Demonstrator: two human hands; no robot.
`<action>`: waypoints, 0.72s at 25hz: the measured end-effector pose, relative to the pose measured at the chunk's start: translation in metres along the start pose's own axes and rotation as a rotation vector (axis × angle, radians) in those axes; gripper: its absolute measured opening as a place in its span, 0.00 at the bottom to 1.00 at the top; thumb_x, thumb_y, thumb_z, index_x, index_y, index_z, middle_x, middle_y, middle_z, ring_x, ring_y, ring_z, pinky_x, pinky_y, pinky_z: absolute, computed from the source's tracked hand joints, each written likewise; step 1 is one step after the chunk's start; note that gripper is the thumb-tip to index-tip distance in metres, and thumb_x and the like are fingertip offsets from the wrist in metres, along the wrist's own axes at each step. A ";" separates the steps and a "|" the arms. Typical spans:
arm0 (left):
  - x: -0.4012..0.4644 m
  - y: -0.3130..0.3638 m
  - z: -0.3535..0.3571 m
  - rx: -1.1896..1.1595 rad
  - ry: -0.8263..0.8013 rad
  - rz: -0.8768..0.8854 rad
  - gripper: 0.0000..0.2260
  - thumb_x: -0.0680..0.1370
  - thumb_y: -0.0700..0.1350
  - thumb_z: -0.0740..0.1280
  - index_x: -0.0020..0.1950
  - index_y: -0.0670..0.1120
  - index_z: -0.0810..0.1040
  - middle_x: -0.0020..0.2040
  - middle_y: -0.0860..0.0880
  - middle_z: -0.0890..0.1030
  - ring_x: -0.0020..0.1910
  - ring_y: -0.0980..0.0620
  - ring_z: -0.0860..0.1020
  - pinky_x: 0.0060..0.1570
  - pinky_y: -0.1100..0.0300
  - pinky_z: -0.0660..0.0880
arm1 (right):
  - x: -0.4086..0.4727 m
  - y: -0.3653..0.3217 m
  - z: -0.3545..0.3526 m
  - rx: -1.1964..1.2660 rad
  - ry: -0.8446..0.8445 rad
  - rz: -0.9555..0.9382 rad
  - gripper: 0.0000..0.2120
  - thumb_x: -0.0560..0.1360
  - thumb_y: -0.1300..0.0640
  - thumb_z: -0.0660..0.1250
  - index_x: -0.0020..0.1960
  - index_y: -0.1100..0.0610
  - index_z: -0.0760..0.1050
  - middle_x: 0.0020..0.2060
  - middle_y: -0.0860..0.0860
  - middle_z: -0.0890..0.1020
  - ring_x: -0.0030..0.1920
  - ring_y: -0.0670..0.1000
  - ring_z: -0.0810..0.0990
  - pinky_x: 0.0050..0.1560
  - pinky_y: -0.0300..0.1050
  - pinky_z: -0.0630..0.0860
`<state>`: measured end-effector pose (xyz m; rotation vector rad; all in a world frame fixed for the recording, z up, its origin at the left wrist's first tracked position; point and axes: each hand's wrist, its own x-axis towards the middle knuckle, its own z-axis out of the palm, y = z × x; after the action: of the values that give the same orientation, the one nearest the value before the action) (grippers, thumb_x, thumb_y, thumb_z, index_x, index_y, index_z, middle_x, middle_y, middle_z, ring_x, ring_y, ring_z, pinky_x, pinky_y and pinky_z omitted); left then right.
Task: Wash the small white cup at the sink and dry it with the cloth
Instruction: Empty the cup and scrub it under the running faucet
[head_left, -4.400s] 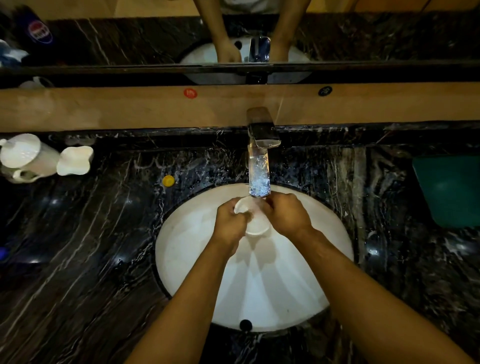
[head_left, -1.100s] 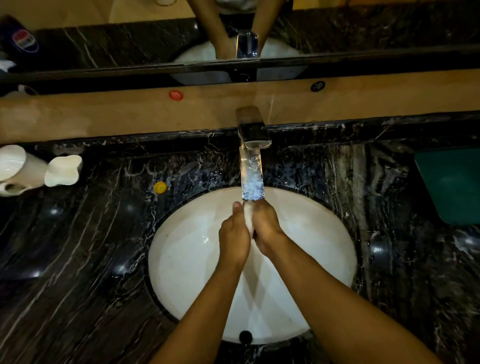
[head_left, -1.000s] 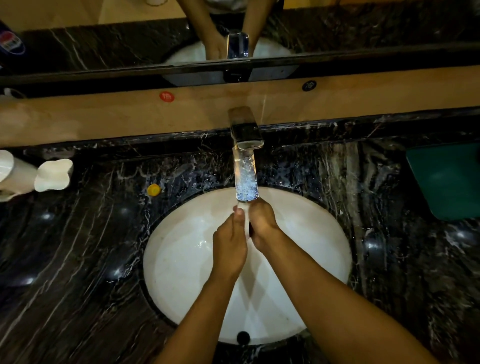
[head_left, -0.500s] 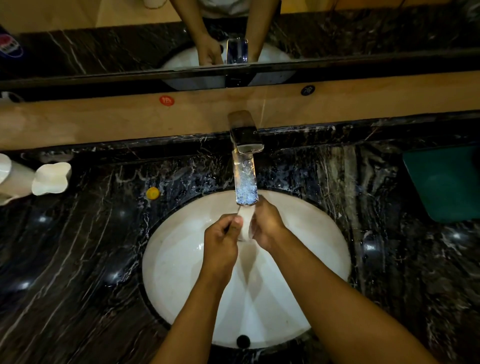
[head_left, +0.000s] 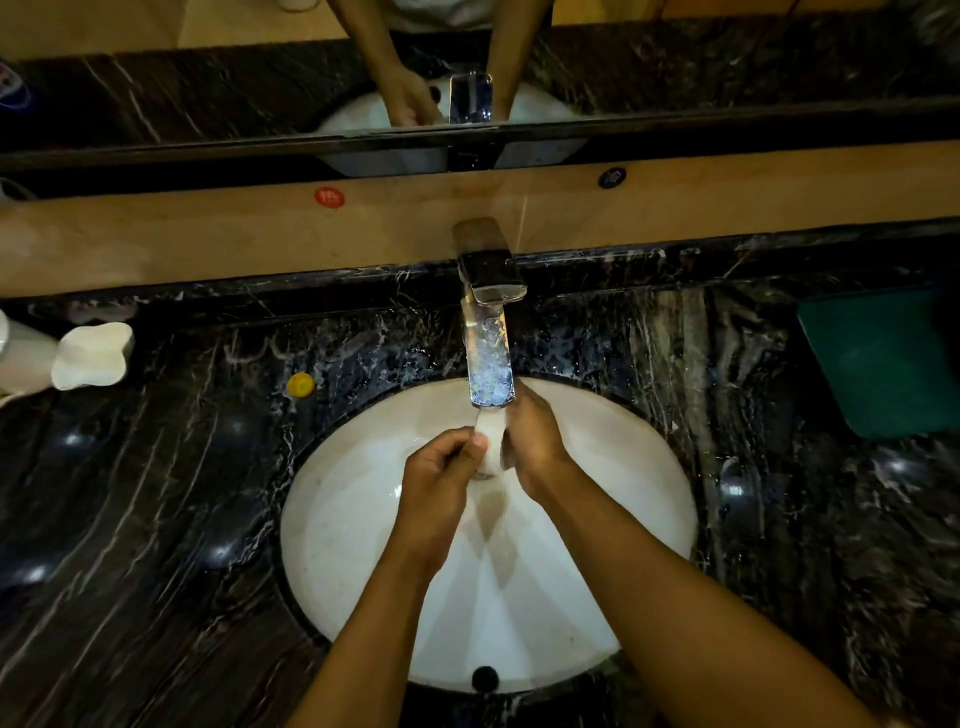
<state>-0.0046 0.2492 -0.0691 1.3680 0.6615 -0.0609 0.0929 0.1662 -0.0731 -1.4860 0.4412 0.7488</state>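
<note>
The small white cup (head_left: 491, 441) is held on its side just under the spout of the tap (head_left: 488, 332), over the white oval sink (head_left: 337, 519). My left hand (head_left: 441, 483) grips its left side with the thumb on the cup's wall. My right hand (head_left: 535, 441) closes on its right side. Most of the cup is hidden between the two hands. A folded green cloth (head_left: 883, 364) lies on the dark marble counter at the far right.
White ceramic pieces (head_left: 88, 356) stand at the counter's far left. A small yellow object (head_left: 300, 384) lies left of the tap. A wooden ledge (head_left: 208, 234) and a mirror (head_left: 675, 67) run along the back.
The cup has turned from mouth-up to lying sideways between my hands. My left hand has slid down and left along the cup. The view has shifted slightly.
</note>
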 end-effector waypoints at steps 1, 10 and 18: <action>0.001 0.002 0.000 0.027 -0.018 -0.016 0.08 0.83 0.45 0.65 0.55 0.46 0.83 0.51 0.43 0.86 0.54 0.39 0.83 0.59 0.42 0.78 | -0.001 -0.001 0.000 -0.098 -0.017 -0.061 0.09 0.78 0.57 0.61 0.41 0.51 0.77 0.32 0.47 0.80 0.35 0.49 0.77 0.33 0.41 0.70; 0.002 -0.001 0.005 -0.003 -0.040 -0.043 0.04 0.81 0.39 0.67 0.54 0.42 0.81 0.50 0.41 0.85 0.48 0.47 0.83 0.56 0.45 0.80 | 0.006 0.018 -0.003 0.038 0.004 0.159 0.08 0.72 0.52 0.64 0.42 0.56 0.78 0.35 0.54 0.78 0.38 0.56 0.76 0.41 0.49 0.70; 0.001 -0.004 -0.005 -0.040 -0.024 -0.010 0.05 0.79 0.38 0.71 0.54 0.43 0.82 0.50 0.42 0.86 0.53 0.42 0.83 0.57 0.49 0.80 | 0.000 0.011 0.004 0.023 -0.093 0.205 0.11 0.77 0.49 0.60 0.46 0.54 0.78 0.37 0.53 0.81 0.40 0.53 0.79 0.43 0.47 0.74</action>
<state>-0.0078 0.2527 -0.0736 1.3238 0.6463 -0.0721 0.0845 0.1695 -0.0805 -1.3918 0.5350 0.9674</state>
